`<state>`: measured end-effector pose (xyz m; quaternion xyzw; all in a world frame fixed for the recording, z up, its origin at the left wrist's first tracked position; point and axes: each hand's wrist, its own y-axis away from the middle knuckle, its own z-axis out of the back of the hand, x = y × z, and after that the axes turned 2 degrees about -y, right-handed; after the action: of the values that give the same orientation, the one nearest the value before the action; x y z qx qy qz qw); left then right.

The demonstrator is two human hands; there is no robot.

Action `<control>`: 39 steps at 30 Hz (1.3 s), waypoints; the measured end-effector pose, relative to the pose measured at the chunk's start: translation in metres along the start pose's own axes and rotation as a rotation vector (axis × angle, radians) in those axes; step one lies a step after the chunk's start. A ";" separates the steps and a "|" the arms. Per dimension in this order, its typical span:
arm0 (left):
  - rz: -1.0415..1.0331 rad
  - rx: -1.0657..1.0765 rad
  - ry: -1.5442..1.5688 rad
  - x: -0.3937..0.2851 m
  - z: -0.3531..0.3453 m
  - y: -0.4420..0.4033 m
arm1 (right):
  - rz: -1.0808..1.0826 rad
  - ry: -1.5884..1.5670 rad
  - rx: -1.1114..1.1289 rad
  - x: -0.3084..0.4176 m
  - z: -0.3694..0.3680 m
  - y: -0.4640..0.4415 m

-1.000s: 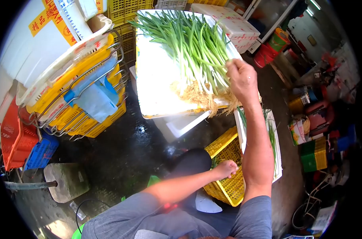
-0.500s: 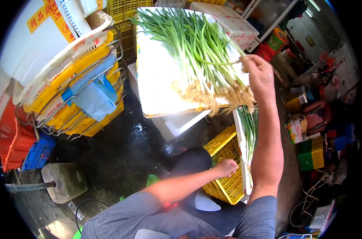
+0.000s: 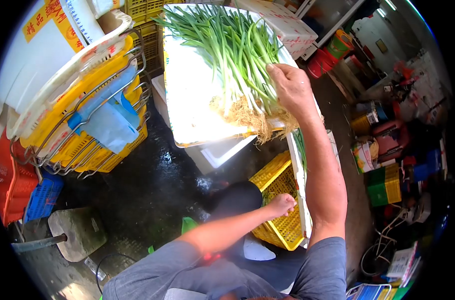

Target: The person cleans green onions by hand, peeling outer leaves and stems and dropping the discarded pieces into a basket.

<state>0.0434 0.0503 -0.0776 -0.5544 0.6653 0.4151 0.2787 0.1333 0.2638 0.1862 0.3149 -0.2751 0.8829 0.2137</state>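
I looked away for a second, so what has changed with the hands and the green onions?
The right hand swung outward to the right, then came back left to the edge of the green onions; whether it grips one is unclear. The left hand stayed over the yellow basket, and the green onions still lie on the white tray.
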 end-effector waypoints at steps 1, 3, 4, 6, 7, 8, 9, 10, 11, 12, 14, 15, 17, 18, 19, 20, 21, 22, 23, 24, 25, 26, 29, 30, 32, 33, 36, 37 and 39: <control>-0.016 -0.010 0.029 0.001 -0.001 0.001 | -0.016 0.050 0.059 0.001 0.000 0.000; 0.009 -0.021 -0.009 -0.004 0.000 0.003 | 0.011 0.090 0.024 0.001 0.003 0.003; 0.020 -0.028 -0.027 -0.008 0.001 0.004 | 0.048 0.128 0.001 -0.004 0.005 0.004; 0.025 -0.005 -0.038 -0.008 0.001 0.004 | 0.167 0.367 0.004 -0.009 0.005 0.006; 0.028 0.009 -0.046 -0.007 0.000 0.003 | 0.250 0.570 0.032 -0.007 0.004 0.007; 0.022 0.013 -0.045 -0.006 0.000 0.002 | 0.211 0.671 0.104 -0.003 0.003 0.008; 0.017 0.014 -0.043 -0.004 0.000 0.001 | 0.220 0.773 0.113 -0.003 0.000 0.008; 0.013 0.015 -0.041 -0.003 0.000 0.002 | 0.229 0.874 0.124 -0.003 -0.003 0.008; 0.018 0.017 -0.040 -0.001 0.001 0.002 | 0.239 0.975 0.134 -0.004 -0.005 0.007; 0.022 0.018 -0.039 -0.001 0.001 0.002 | 0.257 0.994 0.111 -0.009 -0.008 0.007; 0.017 0.014 -0.027 -0.004 0.004 0.001 | 0.299 0.978 0.075 -0.013 -0.013 0.008; 0.012 0.012 -0.016 -0.003 0.003 0.000 | 0.318 0.970 0.056 -0.015 -0.014 0.009; 0.007 0.010 -0.013 0.000 0.002 -0.002 | 0.351 0.958 0.028 -0.016 -0.016 0.010; 0.006 0.009 -0.023 0.002 0.004 -0.004 | 0.363 0.951 0.013 -0.019 -0.016 0.010; 0.009 0.008 -0.033 0.004 0.005 -0.005 | 0.388 0.908 -0.008 -0.024 -0.014 0.009; 0.013 -0.007 -0.010 0.006 0.006 -0.007 | 0.410 0.865 -0.029 -0.031 -0.012 0.007; 0.040 -0.021 -0.011 0.003 0.006 -0.005 | 0.432 0.821 -0.050 -0.033 -0.009 0.008; 0.039 -0.023 -0.023 0.000 0.007 -0.002 | 0.394 0.693 -0.062 -0.033 -0.004 0.009; 0.035 -0.028 -0.035 -0.003 0.008 -0.001 | 0.388 0.579 -0.109 -0.031 0.002 0.012; 0.037 -0.026 -0.050 -0.004 0.008 -0.001 | 0.384 0.466 -0.155 -0.028 0.011 0.019; 0.039 -0.024 -0.063 -0.004 0.008 -0.002 | 0.380 0.353 -0.198 -0.025 0.020 0.027; 0.047 -0.020 -0.076 -0.002 0.007 -0.001 | 0.365 0.310 -0.208 -0.020 0.031 0.037; 0.053 -0.044 -0.073 -0.008 0.002 0.005 | 0.320 0.201 -0.258 -0.011 0.060 0.075; 0.053 -0.025 -0.062 -0.016 0.003 0.010 | 0.305 0.104 -0.281 -0.015 0.069 0.093; -0.010 -0.017 0.017 0.010 0.007 -0.007 | 0.175 -0.208 -0.315 -0.032 0.090 0.142; 0.018 -0.044 0.024 0.009 0.010 -0.009 | 0.035 -0.421 -0.378 -0.037 0.099 0.172; -0.104 -0.238 -0.033 -0.007 0.017 -0.005 | -0.252 -0.606 -0.385 -0.122 0.114 0.273; -0.236 -0.412 0.148 -0.001 0.011 -0.009 | -0.412 -0.691 -0.367 -0.162 0.111 0.308; -0.212 -0.431 0.099 -0.010 0.010 -0.003 | -0.412 0.000 0.057 -0.261 0.069 0.393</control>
<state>0.0473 0.0642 -0.0754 -0.6874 0.5125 0.4881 0.1631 0.1327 -0.1300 -0.0830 0.3704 -0.1798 0.8281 0.3806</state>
